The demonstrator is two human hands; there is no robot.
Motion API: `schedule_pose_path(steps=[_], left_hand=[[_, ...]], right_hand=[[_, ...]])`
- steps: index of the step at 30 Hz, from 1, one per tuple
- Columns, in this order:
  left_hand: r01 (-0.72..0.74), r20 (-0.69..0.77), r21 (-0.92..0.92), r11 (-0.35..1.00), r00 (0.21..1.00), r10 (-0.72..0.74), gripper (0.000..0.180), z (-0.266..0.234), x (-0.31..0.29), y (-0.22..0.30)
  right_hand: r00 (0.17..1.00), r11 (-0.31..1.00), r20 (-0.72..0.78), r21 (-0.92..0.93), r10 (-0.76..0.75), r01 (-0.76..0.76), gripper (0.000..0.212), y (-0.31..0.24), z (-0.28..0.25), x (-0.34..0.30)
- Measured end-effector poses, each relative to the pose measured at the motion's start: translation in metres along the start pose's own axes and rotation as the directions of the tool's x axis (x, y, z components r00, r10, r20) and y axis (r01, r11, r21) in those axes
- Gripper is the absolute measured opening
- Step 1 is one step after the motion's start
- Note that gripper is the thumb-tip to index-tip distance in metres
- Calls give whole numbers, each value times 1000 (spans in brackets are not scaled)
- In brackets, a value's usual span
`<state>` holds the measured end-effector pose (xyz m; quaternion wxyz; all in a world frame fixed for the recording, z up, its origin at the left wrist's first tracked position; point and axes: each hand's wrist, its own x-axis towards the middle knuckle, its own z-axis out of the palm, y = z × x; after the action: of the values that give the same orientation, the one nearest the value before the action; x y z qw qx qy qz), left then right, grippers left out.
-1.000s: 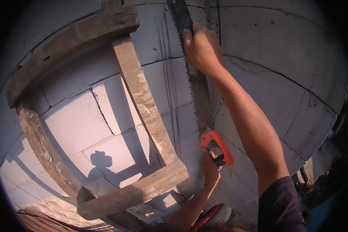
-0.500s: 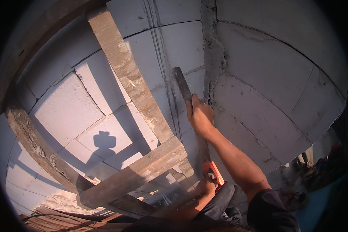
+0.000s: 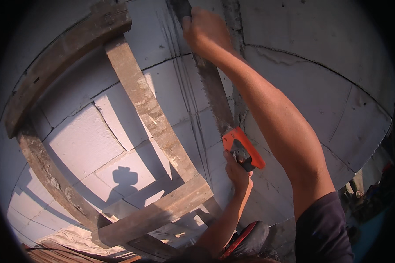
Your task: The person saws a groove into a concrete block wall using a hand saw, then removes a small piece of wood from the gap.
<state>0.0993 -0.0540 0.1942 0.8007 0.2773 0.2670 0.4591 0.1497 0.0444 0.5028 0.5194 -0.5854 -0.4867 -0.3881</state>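
Observation:
A hand saw (image 3: 213, 90) with a dark toothed blade and an orange and black handle slants across the front of a pale block wall (image 3: 162, 94). My left hand (image 3: 238, 173) is closed round its handle at the lower end. Higher up, my right hand (image 3: 208, 34) grips the blade close to its tip, which runs toward the top edge of the view. The teeth face left, toward several dark vertical lines scored in the blocks (image 3: 186, 98). Whether the blade touches the wall, I cannot tell.
A rough wooden frame (image 3: 149, 105) of bolted-together-looking beams stands at the left, between me and the wall. Right of the saw, the walls meet at a mortared corner (image 3: 238, 103). Brown boards (image 3: 61, 252) lie at the lower left, with dark clutter (image 3: 368, 193) at the lower right.
The saw has moved upward along the wall, with both my hands on it. Its orange handle has risen from near my knee to mid-view. The view has shifted slightly.

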Motion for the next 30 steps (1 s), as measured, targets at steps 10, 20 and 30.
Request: schedule_pose_path(steps=[10,20,30], left_hand=[[248,-273,91,964,938,-215,66,-234,-12,-202],[279,-57,32,960,959,-277,63,-125,-50,-135],[168,44,-37,985,985,-167,59,-60,9,-62]], right_hand=[[912,951,299,40,280,-305,20,45,21,-254],[922,952,297,95,250,-290,22,35,-19,-173],[981,996,173,12,83,-87,26,32,28,-82]])
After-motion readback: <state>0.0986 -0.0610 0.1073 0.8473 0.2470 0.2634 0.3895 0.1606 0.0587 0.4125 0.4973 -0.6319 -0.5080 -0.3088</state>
